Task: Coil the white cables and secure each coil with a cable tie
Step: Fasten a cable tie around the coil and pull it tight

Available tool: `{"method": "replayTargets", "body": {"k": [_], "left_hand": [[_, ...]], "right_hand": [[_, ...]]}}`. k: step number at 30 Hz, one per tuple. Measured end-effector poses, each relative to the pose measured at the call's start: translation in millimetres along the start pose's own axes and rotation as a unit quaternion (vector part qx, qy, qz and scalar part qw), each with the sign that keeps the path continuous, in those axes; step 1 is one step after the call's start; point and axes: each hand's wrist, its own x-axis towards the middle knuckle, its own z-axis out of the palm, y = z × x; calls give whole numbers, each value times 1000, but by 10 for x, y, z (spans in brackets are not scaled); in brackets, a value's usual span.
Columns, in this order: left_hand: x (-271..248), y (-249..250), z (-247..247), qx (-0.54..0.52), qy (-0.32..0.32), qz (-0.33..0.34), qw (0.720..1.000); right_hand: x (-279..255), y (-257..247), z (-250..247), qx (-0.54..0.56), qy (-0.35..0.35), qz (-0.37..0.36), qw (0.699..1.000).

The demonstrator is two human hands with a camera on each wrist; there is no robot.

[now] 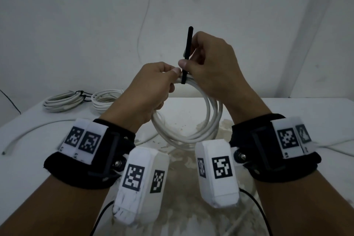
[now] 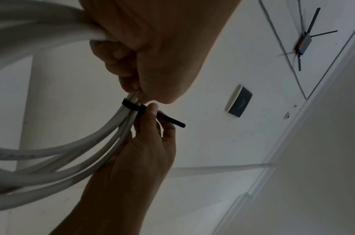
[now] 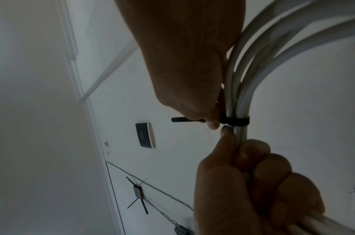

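I hold a coil of white cable (image 1: 193, 136) up above the table. My left hand (image 1: 153, 90) grips the bundled strands at the coil's top, fingers curled round them (image 3: 263, 171). A black cable tie (image 1: 186, 53) is looped round the bundle (image 3: 236, 121) just right of that grip, its free tail standing straight up. My right hand (image 1: 208, 63) pinches the tie's tail close to the loop, thumb against fingers (image 2: 152, 114). The coil (image 2: 52, 151) hangs below both hands, and the tie's loop (image 2: 130, 106) sits snug on the strands.
Two other white coils lie at the table's back left: one (image 1: 63, 100) with a black tie on it, one (image 1: 104, 99) beside it. A loose white cable (image 1: 28, 134) runs along the left of the table. The white table (image 1: 287, 109) has a worn patch in the middle.
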Motion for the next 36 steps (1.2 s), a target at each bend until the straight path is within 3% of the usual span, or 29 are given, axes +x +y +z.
{"method": "replayTargets", "body": {"k": [5,12,16,22,24,28,36], "left_hand": [[0,15,-19,47,17,40,998],[-25,56,-27,22,-1,23,999],[-30,55,18,70,-2,63,996],[0,34,-47,152,9,128,980],[-6,39,-83,176,3,175,969],[-23,-7,-50,227,-2,245,943],[27,-67,-31,221,-9,226,949]], "right_hand": [[-17,17,-54,109,-12,60,992],[24,-39,-11,-47,-18,35,998],[29,11,-41,-73,-10,67,995],[11,-34,-37,-14,-12,98,995],[3,-46,-63,67,-14,137,988],[-62,-23,-112,280,-57,272,919],[-69,40,-25,252,-52,256,932]]}}
